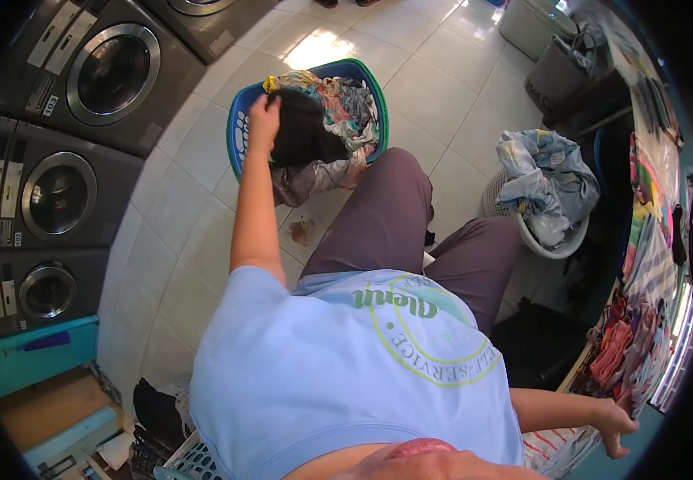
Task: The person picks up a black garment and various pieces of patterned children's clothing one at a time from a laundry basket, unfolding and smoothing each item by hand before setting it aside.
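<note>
My left hand [264, 124] reaches out to a blue and green laundry basket [382, 120] on the floor. Its fingers are closed on the edge of a black garment [302, 124], which spreads across the basket's left part. Beside it lie patterned and grey clothes [353, 104], and a greyish cloth [306, 182] hangs over the near rim. Far to the right, my right hand [614, 424] is stretched out with fingers apart, near a row of clothes [618, 356] along the table. It holds nothing that I can see.
Front-loading machines [58, 196] line the left side. A white basket [554, 248] heaped with light blue clothes [546, 180] stands right of my knees. A grey bag [550, 80] is at the back right; a light basket [194, 460] stands at lower left.
</note>
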Motion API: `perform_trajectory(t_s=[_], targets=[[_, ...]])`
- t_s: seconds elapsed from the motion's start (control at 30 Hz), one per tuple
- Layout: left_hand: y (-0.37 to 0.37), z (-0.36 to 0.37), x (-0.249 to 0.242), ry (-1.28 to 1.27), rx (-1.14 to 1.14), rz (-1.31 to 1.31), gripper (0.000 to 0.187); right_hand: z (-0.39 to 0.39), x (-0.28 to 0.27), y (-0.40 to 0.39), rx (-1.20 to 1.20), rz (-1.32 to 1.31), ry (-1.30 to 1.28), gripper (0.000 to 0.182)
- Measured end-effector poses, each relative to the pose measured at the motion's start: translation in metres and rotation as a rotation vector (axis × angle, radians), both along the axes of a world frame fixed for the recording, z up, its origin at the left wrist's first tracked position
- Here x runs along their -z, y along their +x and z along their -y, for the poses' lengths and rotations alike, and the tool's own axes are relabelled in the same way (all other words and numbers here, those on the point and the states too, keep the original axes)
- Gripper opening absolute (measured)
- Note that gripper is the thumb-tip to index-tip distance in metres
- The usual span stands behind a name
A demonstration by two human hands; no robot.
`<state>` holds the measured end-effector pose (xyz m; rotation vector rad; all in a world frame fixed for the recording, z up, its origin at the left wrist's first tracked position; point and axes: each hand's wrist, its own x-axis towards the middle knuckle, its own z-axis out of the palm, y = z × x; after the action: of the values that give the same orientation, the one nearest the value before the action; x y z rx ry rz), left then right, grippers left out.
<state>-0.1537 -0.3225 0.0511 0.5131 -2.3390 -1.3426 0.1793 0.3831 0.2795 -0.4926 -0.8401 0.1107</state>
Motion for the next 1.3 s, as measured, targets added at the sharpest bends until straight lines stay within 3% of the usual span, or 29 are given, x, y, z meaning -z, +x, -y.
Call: perform_trajectory(t_s=[0.07, 0.13, 0.2, 0.23, 0.33, 0.37, 0.43, 0.47, 0.6, 0.7, 0.73, 0.8, 0.83, 0.87, 0.93, 1.03, 1.13, 1.2, 1.27, 1.3], targets=[[0.003, -0.009, -0.056, 0.162, -0.036, -0.182, 0.035, 0.011, -0.003, -0.009, 0.044, 0.154, 0.09, 0.057], [0.0, -0.003, -0.091, 0.654, 0.139, -0.229, 0.033, 0.06, -0.003, -0.036, 0.078, 0.301, 0.16, 0.045], [0.015, -0.019, -0.128, 0.811, 0.303, -0.268, 0.036, 0.078, 0.017, -0.057, 0.149, 0.549, 0.182, 0.032], [0.024, -0.03, -0.141, 0.89, 0.391, -0.285, 0.038, 0.096, 0.028, -0.071, -0.012, 0.676, 0.197, 0.03], [0.042, -0.062, -0.163, 1.067, 0.563, -0.278, 0.04, 0.195, 0.063, -0.126, -1.039, 0.856, -0.043, 0.026], [0.051, -0.077, -0.172, 1.125, 0.561, -0.238, 0.042, 0.226, 0.074, -0.135, -1.157, 1.05, -0.128, 0.029], [0.071, -0.106, -0.19, 1.236, 0.555, -0.154, 0.045, 0.28, 0.092, -0.136, -1.561, 1.367, -0.094, 0.049], [0.077, -0.116, -0.193, 1.258, 0.581, -0.119, 0.046, 0.302, 0.103, -0.139, -1.895, 1.315, -0.123, 0.061], [0.09, -0.144, -0.195, 1.328, 0.814, 0.073, 0.049, 0.355, 0.102, -0.149, -2.104, 1.014, -0.28, 0.068], [0.113, -0.18, -0.173, 1.399, 1.053, 0.1, 0.05, 0.351, 0.111, -0.155, -1.997, 0.938, -0.067, 0.067], [0.131, -0.198, -0.18, 1.244, 1.061, 0.113, 0.059, 0.348, 0.111, -0.16, -1.91, 0.946, 0.064, 0.067], [0.155, -0.201, -0.142, 0.314, 1.203, -0.143, 0.113, 0.343, 0.114, -0.149, -1.854, 1.03, -0.117, 0.062], [0.176, -0.21, -0.15, 0.036, 1.106, -0.021, 0.136, 0.339, 0.122, -0.146, -1.789, 1.058, -0.181, 0.061], [0.187, -0.223, -0.133, -0.108, 1.049, -0.161, 0.127, 0.333, 0.123, -0.146, -1.722, 1.087, -0.249, 0.059], [0.19, -0.229, -0.104, -0.077, 1.007, -0.24, 0.1, 0.328, 0.11, -0.145, -1.585, 0.969, -0.162, 0.053], [0.177, -0.211, -0.095, -0.181, 1.012, 0.142, 0.068, 0.31, 0.093, -0.139, -1.565, 0.942, -0.102, 0.051], [0.162, -0.195, -0.108, -0.293, 0.874, -0.253, 0.044, 0.298, 0.077, -0.135, -1.574, 0.974, -0.062, 0.053], [0.148, -0.175, -0.118, -0.294, 0.803, -0.317, 0.04, 0.294, 0.066, -0.132, -1.512, 0.991, 0.002, 0.053], [0.149, -0.156, -0.147, -0.022, 0.763, -0.467, 0.036, 0.284, 0.066, -0.137, -1.43, 1.025, 0.061, 0.051], [0.16, -0.156, -0.163, 0.256, 0.677, -0.561, 0.031, 0.28, 0.069, -0.138, -1.393, 1.044, 0.084, 0.05]])
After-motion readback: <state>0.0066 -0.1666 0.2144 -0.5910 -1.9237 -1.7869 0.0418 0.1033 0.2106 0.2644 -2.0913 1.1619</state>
